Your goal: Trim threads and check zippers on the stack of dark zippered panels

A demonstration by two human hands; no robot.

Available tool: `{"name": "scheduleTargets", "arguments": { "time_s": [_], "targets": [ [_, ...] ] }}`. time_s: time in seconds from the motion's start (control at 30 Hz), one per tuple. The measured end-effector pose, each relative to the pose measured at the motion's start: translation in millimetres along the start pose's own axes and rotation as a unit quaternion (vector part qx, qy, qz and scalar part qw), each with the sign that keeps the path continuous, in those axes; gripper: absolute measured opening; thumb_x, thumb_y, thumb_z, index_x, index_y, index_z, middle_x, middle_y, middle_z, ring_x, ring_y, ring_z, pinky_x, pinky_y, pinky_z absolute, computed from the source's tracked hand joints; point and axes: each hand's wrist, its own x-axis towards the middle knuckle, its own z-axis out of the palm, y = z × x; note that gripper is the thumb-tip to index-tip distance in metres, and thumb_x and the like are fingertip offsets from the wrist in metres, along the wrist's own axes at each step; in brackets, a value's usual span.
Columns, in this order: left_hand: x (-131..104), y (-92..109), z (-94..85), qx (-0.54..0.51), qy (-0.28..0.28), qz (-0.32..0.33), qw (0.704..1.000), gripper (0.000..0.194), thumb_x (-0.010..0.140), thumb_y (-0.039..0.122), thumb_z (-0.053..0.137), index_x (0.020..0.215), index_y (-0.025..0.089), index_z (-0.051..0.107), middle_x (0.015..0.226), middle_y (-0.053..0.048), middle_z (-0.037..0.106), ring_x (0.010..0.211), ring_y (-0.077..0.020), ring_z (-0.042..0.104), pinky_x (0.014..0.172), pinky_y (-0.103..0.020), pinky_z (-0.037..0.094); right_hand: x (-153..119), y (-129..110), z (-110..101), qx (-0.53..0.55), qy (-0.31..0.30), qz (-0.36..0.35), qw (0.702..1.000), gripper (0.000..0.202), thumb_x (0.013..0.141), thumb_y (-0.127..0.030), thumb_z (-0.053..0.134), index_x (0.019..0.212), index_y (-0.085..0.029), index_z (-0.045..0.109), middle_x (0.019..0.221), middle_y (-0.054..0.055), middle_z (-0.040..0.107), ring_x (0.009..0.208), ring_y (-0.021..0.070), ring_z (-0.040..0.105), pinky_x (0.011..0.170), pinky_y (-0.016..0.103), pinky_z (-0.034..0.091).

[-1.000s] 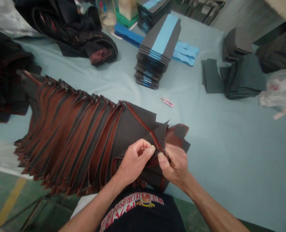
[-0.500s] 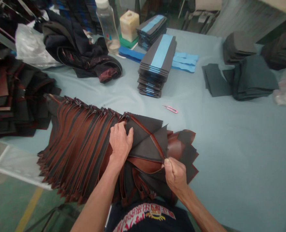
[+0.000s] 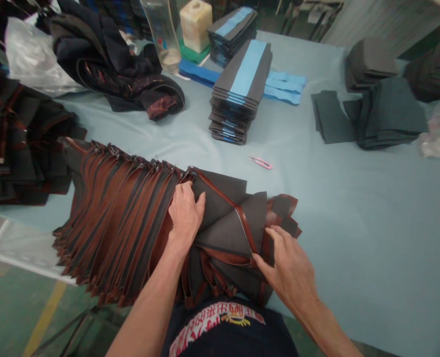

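A long row of brown and dark grey folded pieces (image 3: 119, 223) lies fanned across the near side of the table. On its upper edge, beside the last folds, rests my left hand (image 3: 186, 208), thumb apart from the fingers. To its right, a dark grey piece with a brown strip (image 3: 240, 218) lies spread over the others. My right hand (image 3: 288, 260) is at that piece's right end, thumb and fingers spread around the strip's lower end, not closed on it. Past the strip, brown and grey corners (image 3: 284, 208) stick out.
Pink thread snips (image 3: 260, 162) lie beyond the work. Behind stand stacks with light blue bands (image 3: 242, 84), a bottle (image 3: 163, 39) and dark cloth (image 3: 111, 64). Dark green pieces (image 3: 391, 114) are at right, a dark pile (image 3: 30, 144) at left.
My right hand has opened from a closed grip on the strip's lower end and its fingers have spread. The grey flap beside it has shifted right. My left hand has barely moved.
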Motion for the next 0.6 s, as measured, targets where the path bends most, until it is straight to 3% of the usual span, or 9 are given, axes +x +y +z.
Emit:
{"name": "scheduleTargets", "arguments": {
  "time_s": [0.1, 0.17, 0.27, 0.4, 0.5, 0.6],
  "targets": [
    [-5, -5, 1.2, -0.151, -0.016, -0.058, 0.987, 0.04, 0.091, 0.029, 0.07, 0.128, 0.016, 0.063, 0.133, -0.019, 0.067, 0.12, -0.036, 0.069, 0.101, -0.049, 0.055, 19, -9, -4, 0.01, -0.001, -0.099, 0.995, 0.048, 0.09, -0.015, 0.06, 0.139, -0.013, 0.057, 0.151, 0.022, 0.061, 0.134, 0.0385, 0.06, 0.111, 0.056, 0.05],
    [-3, -9, 2.4, -0.258, -0.034, -0.091, 0.961, 0.04, 0.09, 0.033, 0.07, 0.125, 0.014, 0.064, 0.119, -0.017, 0.073, 0.112, -0.0333, 0.071, 0.098, -0.047, 0.056, 32, -15, -3, 0.034, -0.022, -0.152, 0.988, 0.046, 0.087, -0.006, 0.056, 0.132, -0.014, 0.062, 0.147, 0.02, 0.065, 0.131, 0.0346, 0.063, 0.113, 0.053, 0.048],
    [8, -9, 3.8, -0.338, -0.091, -0.086, 0.933, 0.041, 0.092, 0.043, 0.067, 0.118, 0.012, 0.067, 0.096, -0.012, 0.077, 0.09, -0.0274, 0.074, 0.085, -0.04, 0.06, 53, -18, 1, 0.059, -0.09, -0.184, 0.977, 0.026, 0.091, -0.006, 0.055, 0.111, -0.016, 0.069, 0.119, 0.015, 0.077, 0.103, 0.0271, 0.073, 0.093, 0.042, 0.056],
    [29, 8, 2.2, -0.418, -0.157, -0.042, 0.894, 0.033, 0.09, 0.04, 0.065, 0.107, 0.013, 0.073, 0.097, -0.01, 0.079, 0.088, -0.0237, 0.074, 0.082, -0.034, 0.06, 81, -12, 0, 0.067, -0.161, -0.147, 0.974, 0.01, 0.096, -0.015, 0.063, 0.101, -0.019, 0.07, 0.091, 0.006, 0.079, 0.081, 0.0212, 0.073, 0.069, 0.032, 0.051],
    [27, 21, -3.9, -0.457, -0.178, -0.001, 0.872, 0.03, 0.09, 0.032, 0.062, 0.109, 0.014, 0.075, 0.106, -0.009, 0.08, 0.101, -0.025, 0.074, 0.094, -0.035, 0.058, 96, -8, -8, 0.113, -0.097, -0.1, 0.984, 0.011, 0.097, -0.017, 0.064, 0.104, -0.021, 0.071, 0.092, 0.003, 0.081, 0.079, 0.0192, 0.075, 0.068, 0.03, 0.051],
    [-3, 25, -14.0, -0.473, -0.181, 0.072, 0.859, 0.038, 0.095, 0.036, 0.063, 0.126, 0.016, 0.073, 0.128, -0.011, 0.077, 0.128, -0.0291, 0.067, 0.114, -0.041, 0.05, 106, -8, -23, 0.176, 0.074, -0.09, 0.977, 0.017, 0.099, -0.02, 0.063, 0.115, -0.02, 0.069, 0.108, 0.008, 0.082, 0.099, 0.0229, 0.077, 0.088, 0.036, 0.058]
  ]
}}
